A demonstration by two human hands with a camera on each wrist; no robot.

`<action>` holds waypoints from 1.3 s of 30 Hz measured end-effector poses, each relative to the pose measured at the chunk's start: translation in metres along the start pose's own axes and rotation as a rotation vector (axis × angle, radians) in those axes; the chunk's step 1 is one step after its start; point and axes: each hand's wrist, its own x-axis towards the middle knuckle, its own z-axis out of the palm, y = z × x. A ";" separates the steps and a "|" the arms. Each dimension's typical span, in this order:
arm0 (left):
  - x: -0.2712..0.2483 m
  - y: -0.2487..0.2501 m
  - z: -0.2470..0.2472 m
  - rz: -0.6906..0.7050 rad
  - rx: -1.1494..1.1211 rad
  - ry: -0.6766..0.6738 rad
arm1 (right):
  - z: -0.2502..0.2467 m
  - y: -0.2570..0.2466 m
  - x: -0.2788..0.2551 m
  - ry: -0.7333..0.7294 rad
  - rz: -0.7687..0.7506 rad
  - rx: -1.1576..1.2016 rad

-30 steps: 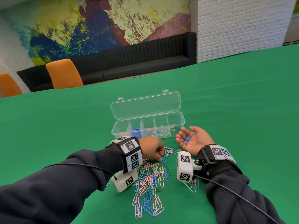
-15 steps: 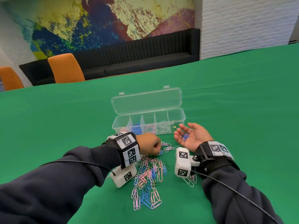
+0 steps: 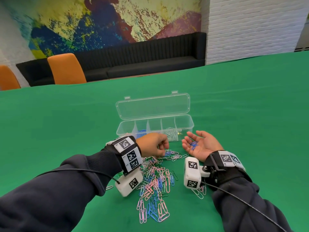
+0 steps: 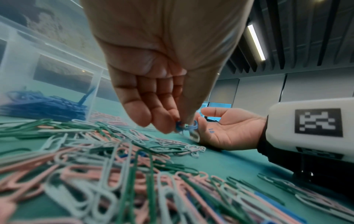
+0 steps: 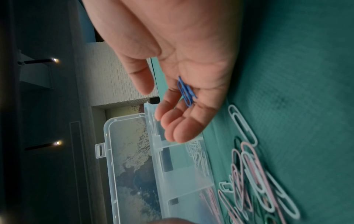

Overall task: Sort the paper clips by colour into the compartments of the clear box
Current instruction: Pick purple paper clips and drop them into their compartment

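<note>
L hand (image 4: 162, 75) fingers pinched blue clip (image 4: 186, 126), seen only in wrist view, R hand (image 3: 199, 145) lay flat-open w/ blue clips (image 3: 194, 144) on palm, head view

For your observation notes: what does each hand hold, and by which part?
The left hand pinches blue paper clips between thumb and fingertips; which part of them cannot be told. The right hand grips nothing: blue clips lie loose on its open palm.

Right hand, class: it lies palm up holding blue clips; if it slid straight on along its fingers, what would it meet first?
Probably the clear box: the right hand points its fingertips at the near wall; depth is uncertain.
</note>
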 end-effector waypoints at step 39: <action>-0.009 0.012 0.024 0.233 0.417 -0.250 | 0.000 -0.005 0.001 -0.073 -0.069 0.100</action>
